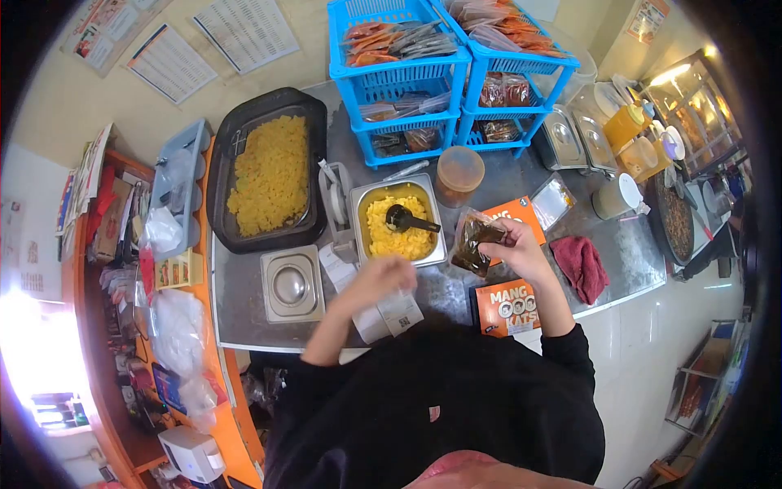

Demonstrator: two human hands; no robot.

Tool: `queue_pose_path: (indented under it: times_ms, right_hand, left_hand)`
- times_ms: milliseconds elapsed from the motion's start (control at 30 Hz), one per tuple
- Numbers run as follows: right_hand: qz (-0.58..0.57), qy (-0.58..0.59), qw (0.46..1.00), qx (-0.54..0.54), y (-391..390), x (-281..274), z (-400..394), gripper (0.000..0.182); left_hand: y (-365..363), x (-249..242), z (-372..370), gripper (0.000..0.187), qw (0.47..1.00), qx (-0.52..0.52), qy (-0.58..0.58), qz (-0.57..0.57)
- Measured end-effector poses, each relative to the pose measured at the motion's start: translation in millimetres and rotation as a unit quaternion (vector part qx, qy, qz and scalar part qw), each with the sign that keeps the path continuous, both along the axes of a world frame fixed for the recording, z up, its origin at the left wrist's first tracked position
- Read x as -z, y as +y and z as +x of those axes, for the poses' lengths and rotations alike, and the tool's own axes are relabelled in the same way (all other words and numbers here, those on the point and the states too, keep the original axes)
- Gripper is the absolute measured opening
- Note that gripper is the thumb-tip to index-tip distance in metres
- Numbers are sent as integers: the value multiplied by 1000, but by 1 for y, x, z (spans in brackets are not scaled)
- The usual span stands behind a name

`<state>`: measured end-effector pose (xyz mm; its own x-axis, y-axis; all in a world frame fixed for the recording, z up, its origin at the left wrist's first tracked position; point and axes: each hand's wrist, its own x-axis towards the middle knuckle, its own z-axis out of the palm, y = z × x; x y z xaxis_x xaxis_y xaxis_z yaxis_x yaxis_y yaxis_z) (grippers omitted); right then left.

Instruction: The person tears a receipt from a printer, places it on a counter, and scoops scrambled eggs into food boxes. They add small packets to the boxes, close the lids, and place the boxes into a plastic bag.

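Observation:
My right hand (519,248) grips a clear plastic bag of dark brown sauce (475,242), held up over the table beside the orange boxes. Blurred by motion, my left hand (389,279) hovers above white printed slips (399,311); its fingers are too smeared to read. Just beyond it stands a steel pan (356,213) of yellow diced food (383,220), with a black scoop (414,220) resting in it. One orange printed box (507,307) lies close below my right wrist, and another orange box (521,215) sits behind that hand.
A black roasting pan (218,200) of yellow rice stands at the left, near a steel lid (292,285). Blue basket racks (399,77) with packets rise at the back. A lidded tub (459,175), maroon cloth (578,269) and white-lidded jar (617,196) are on the table.

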<state>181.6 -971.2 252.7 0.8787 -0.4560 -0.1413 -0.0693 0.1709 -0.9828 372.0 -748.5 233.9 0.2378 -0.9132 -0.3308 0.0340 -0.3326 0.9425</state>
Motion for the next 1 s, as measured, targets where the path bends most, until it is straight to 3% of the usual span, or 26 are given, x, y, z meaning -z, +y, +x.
queue_pose_path:
  times_ms: [33, 100, 167, 233, 333, 367, 467, 500, 633, 733, 833, 867, 900, 933, 967, 1000]
  right_hand:
    - [7, -6, 1000, 3, 2, -2, 1, 24]
    - [15, -6, 1000, -3, 5, -3, 1, 21]
    - [17, -8, 1000, -3, 6, -3, 2, 18]
    - [15, -7, 1000, 8, 5, 1, 1, 17]
    - [71, -24, 997, 25, 2, 4, -1, 17]
    - [77, -20, 996, 35, 3, 2, -2, 18]
    - [113, -18, 991, 65, 3, 4, -6, 18]
    - [124, -28, 990, 63, 3, 6, -8, 19]
    - [108, 6, 990, 95, 6, 6, -19, 19]
    - [116, 5, 987, 115, 0, 25, -36, 20]
    - [115, 6, 978, 172, -5, 24, -61, 25]
    - [106, -12, 974, 201, -7, 24, -73, 26]
    - [82, -9, 970, 230, -8, 27, -87, 27]
    - [54, -9, 965, 256, -12, 29, -101, 28]
    - [29, 6, 961, 274, -19, 45, -119, 29]
    - [1, 8, 958, 286, -14, 49, -127, 30]
  left_hand:
    - [-12, -5, 16, 28, 993, -33, -93, -71]
    - [-54, -30, 53, 26, 964, -65, -247, -79]
    - [-105, -4, 94, 20, 904, -80, -412, -83]
    - [-147, 38, 122, 28, 861, -50, -504, -37]
    - [-183, 49, 119, 38, 818, 13, -571, 70]
    - [-192, 49, 121, 53, 846, 16, -513, 145]
    - [-206, 54, 122, 65, 838, 37, -503, 209]
    - [-211, 59, 129, 77, 843, 57, -484, 227]
    - [-226, 94, 147, 85, 838, 58, -502, 208]
    - [-226, 79, 152, 87, 850, 103, -456, 243]
    - [-224, 82, 150, 90, 835, 126, -481, 237]
    - [-218, 61, 137, 89, 847, 117, -458, 244]
    - [-209, 49, 122, 83, 814, 88, -528, 227]
    - [-195, 49, 114, 72, 795, 34, -596, 110]
    - [-176, 18, 89, 53, 793, 4, -609, 35]
    - [-155, -11, 61, 45, 845, -10, -533, -33]
